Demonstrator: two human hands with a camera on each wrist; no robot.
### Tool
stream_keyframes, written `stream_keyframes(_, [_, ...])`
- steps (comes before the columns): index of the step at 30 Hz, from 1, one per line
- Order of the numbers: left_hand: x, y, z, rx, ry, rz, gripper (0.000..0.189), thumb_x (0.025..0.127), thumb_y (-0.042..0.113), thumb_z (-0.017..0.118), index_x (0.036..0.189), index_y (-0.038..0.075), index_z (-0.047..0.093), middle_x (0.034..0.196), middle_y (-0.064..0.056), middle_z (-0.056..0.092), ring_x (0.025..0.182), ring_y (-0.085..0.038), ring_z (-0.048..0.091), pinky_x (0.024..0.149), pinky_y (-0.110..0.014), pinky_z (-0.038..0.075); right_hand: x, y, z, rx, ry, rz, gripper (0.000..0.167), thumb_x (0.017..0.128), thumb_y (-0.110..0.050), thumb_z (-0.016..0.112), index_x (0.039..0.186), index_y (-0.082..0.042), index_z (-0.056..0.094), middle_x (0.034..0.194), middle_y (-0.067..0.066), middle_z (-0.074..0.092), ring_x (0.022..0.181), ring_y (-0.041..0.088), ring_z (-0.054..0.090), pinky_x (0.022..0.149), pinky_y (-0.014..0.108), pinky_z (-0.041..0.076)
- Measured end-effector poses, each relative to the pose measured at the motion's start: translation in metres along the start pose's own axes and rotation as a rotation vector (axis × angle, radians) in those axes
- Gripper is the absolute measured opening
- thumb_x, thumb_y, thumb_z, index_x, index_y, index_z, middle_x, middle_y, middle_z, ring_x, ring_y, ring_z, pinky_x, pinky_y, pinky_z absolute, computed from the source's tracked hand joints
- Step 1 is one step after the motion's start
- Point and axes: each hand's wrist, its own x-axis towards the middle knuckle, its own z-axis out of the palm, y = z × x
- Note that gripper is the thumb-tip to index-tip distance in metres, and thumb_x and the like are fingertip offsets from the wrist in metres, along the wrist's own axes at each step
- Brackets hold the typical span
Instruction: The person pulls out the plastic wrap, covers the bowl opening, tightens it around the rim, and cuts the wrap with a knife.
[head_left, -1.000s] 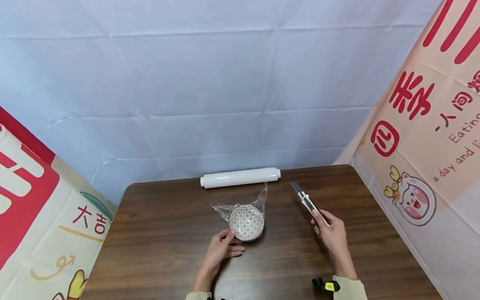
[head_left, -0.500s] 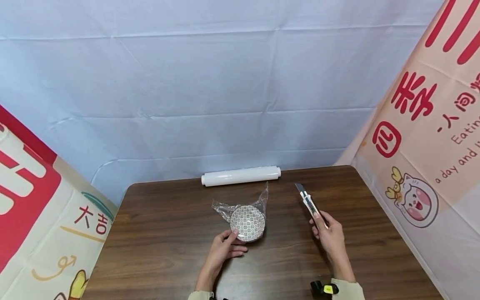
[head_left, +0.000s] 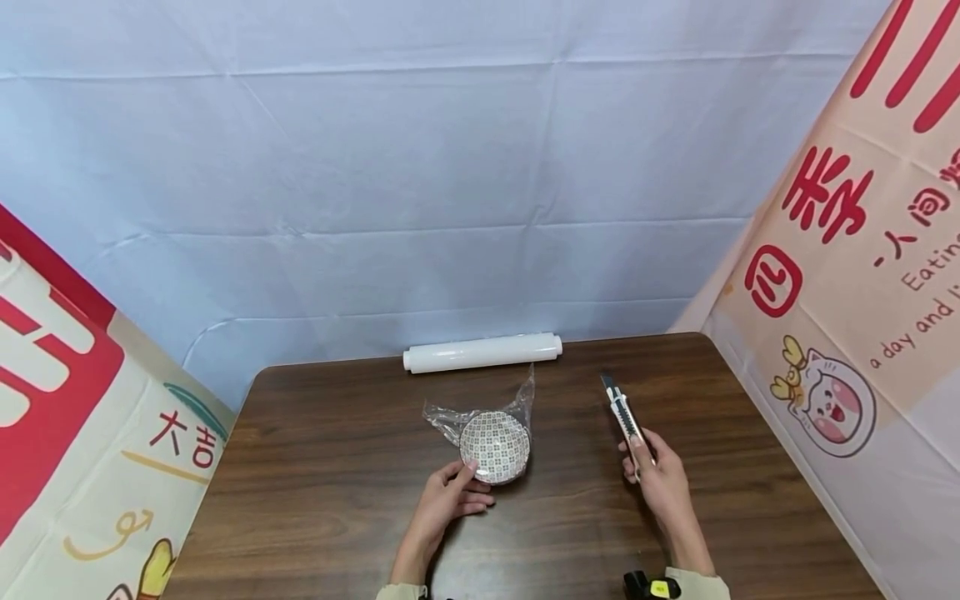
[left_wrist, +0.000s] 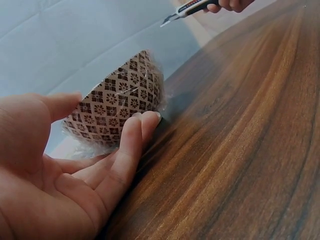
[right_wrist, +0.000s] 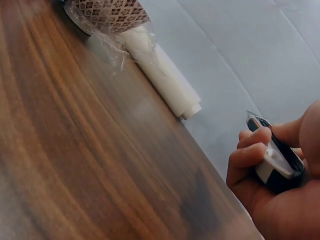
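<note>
A small patterned bowl [head_left: 494, 447] wrapped in clear cling film [head_left: 523, 402] is near the middle of the table, loose film ends sticking out on its far side. My left hand [head_left: 446, 502] pinches its near-left edge, thumb at the rim and fingers low along its side, as the left wrist view of the bowl [left_wrist: 115, 102] shows. Off to the right, my right hand [head_left: 660, 477] grips a utility knife [head_left: 626, 421], thumb along the handle and a short length of blade pointing away from me. The right wrist view shows the fingers wrapped round the knife [right_wrist: 277, 165].
A white roll of cling film [head_left: 483, 353] lies along the far edge of the brown wooden table [head_left: 330, 467]. Behind it hangs a pale cloth backdrop [head_left: 390, 167], with printed cloths [head_left: 825, 400] at both sides.
The right thumb has slid back along the knife handle, and less blade shows than before. The knife tip has shifted right and nearer. The left hand keeps its hold on the bowl.
</note>
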Motion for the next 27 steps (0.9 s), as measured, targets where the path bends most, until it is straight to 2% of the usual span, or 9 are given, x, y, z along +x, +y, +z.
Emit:
stream_keyframes(8, [-0.0001, 0.0008, -0.0002, -0.006, 0.003, -0.003, 0.056, 0.107, 0.040, 0.060, 0.133, -0.010, 0.053, 0.105, -0.019, 0.076, 0.083, -0.016, 0.078, 0.077, -0.028, 0.065, -0.0007, 0.0061, 0.0005, 0.071, -0.073, -0.015, 0.041, 0.115, -0.020, 0.039, 0.142, 0.011, 0.040, 0.100, -0.001, 0.063, 0.073, 0.004, 0.056, 0.063, 0.022, 0.053])
stream_keyframes(17, [-0.0013, 0.0004, 0.0009, 0.006, 0.007, -0.007, 0.055, 0.107, 0.041, 0.061, 0.131, -0.009, 0.054, 0.103, -0.017, 0.075, 0.083, -0.016, 0.078, 0.078, -0.028, 0.065, -0.0023, 0.0087, 0.0029, 0.081, -0.151, -0.066, 0.038, 0.115, -0.010, 0.036, 0.142, 0.016, 0.038, 0.099, 0.009, 0.060, 0.075, 0.006, 0.059, 0.065, 0.025, 0.055])
stream_keyframes(23, [-0.0015, 0.0006, 0.0014, 0.010, 0.011, -0.006, 0.056, 0.107, 0.041, 0.061, 0.130, -0.009, 0.054, 0.102, -0.017, 0.075, 0.083, -0.016, 0.078, 0.078, -0.028, 0.065, -0.0046, 0.0086, 0.0040, 0.098, -0.197, -0.069, 0.041, 0.114, -0.007, 0.036, 0.149, 0.015, 0.031, 0.111, 0.007, 0.061, 0.080, 0.006, 0.059, 0.067, 0.025, 0.056])
stream_keyframes(27, [-0.0012, 0.0004, 0.0016, 0.013, 0.013, -0.003, 0.054, 0.107, 0.040, 0.062, 0.129, -0.009, 0.054, 0.101, -0.016, 0.075, 0.082, -0.016, 0.077, 0.077, -0.027, 0.065, -0.0049, 0.0099, 0.0054, 0.108, -0.207, -0.081, 0.040, 0.112, -0.002, 0.035, 0.149, 0.015, 0.030, 0.107, 0.008, 0.062, 0.082, 0.006, 0.060, 0.069, 0.025, 0.057])
